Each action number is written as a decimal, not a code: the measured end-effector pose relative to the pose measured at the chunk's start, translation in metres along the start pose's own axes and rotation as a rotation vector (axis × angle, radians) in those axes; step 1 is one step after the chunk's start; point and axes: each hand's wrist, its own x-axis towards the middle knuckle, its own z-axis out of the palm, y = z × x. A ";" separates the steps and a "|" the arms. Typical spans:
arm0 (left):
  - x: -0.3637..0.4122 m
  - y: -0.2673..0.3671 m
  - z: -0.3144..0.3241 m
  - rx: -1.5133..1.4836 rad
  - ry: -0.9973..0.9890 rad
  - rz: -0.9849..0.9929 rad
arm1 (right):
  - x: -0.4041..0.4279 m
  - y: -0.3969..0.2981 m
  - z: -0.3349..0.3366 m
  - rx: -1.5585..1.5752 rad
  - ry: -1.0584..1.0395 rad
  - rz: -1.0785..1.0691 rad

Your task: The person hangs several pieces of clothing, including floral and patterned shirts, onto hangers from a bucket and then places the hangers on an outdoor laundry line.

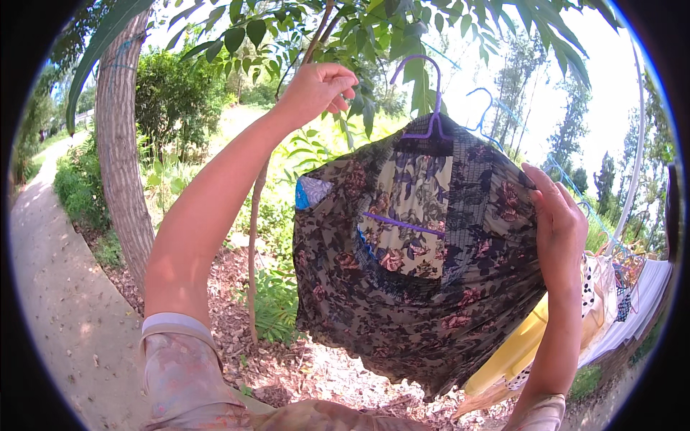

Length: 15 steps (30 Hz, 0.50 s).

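A dark floral garment (pixel 334 301) with a rounded neckline hangs spread on a purple plastic hanger (pixel 439 102). The hanger's hook is near a turquoise line (pixel 444 56); whether it rests on the line cannot be made out. My right hand (pixel 560 215) grips the garment's right shoulder edge, thumb in front. Raised to the upper left, my left hand (pixel 326 86) is apart from the garment, its fingers curled in beside tree leaves; nothing shows in it. Through the neckline appear the paler patterned inside and the hanger's purple crossbar (pixel 404 223). Bright blue and pale fabric (pixel 312 191) shows at the left shoulder.
A blue hanger (pixel 488 108) is behind the garment. Yellow cloth (pixel 512 345), polka-dot fabric (pixel 590 285) and white cloth (pixel 641 301) hang at right. A tree trunk (pixel 124 151) and thin stem (pixel 256 253) stand left, beside a path (pixel 70 323). Leaves (pixel 259 32) overhang.
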 end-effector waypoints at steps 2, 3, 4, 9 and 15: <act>0.007 0.006 0.002 -0.106 0.096 -0.001 | -0.007 -0.015 -0.008 -0.008 -0.016 0.018; 0.018 0.007 0.006 -0.194 0.136 -0.004 | -0.008 -0.019 -0.011 -0.023 -0.023 0.026; 0.029 0.008 0.010 -0.282 0.175 -0.007 | -0.007 -0.021 -0.014 -0.049 -0.047 0.037; 0.089 0.003 0.039 -0.565 0.268 0.025 | -0.008 -0.032 -0.015 -0.103 -0.011 0.046; 0.142 -0.004 0.045 -0.766 0.411 -0.097 | -0.002 -0.049 -0.022 -0.217 -0.024 0.030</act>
